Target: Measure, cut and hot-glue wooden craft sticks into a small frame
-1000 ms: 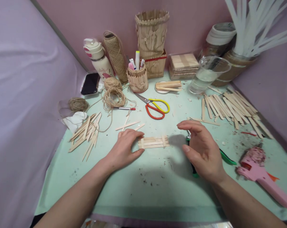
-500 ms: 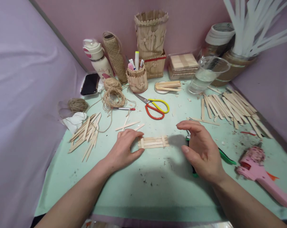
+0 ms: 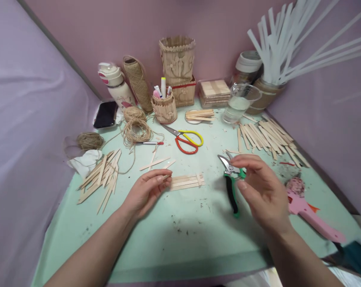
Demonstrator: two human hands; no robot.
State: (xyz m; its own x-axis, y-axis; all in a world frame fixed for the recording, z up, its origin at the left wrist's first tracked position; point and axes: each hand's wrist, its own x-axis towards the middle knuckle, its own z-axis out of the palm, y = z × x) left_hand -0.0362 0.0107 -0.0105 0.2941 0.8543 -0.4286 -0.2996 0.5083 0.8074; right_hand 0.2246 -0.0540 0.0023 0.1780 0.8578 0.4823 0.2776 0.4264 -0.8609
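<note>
A small flat panel of glued craft sticks (image 3: 188, 181) lies on the mint green table (image 3: 180, 239). My left hand (image 3: 146, 190) grips the panel's left end, fingers curled over it and thumb below. My right hand (image 3: 262, 190) hovers just right of the panel with its fingers curved and apart. Green-handled pruning shears (image 3: 230, 184) lie beneath my right hand; one handle runs under my palm. I cannot tell whether my fingers touch the shears.
Red and yellow scissors (image 3: 186, 140), twine coils (image 3: 136, 129), loose stick piles at left (image 3: 101, 175) and right (image 3: 265, 137), a cup of water (image 3: 239, 104), a pen holder (image 3: 164, 108) and a phone (image 3: 105, 114) lie around. A pink glue gun (image 3: 306, 209) lies far right.
The view has swung up and to the right. My right hand has drawn right, uncovering the shears' blades and one handle. My left hand stays at the panel's left end.
</note>
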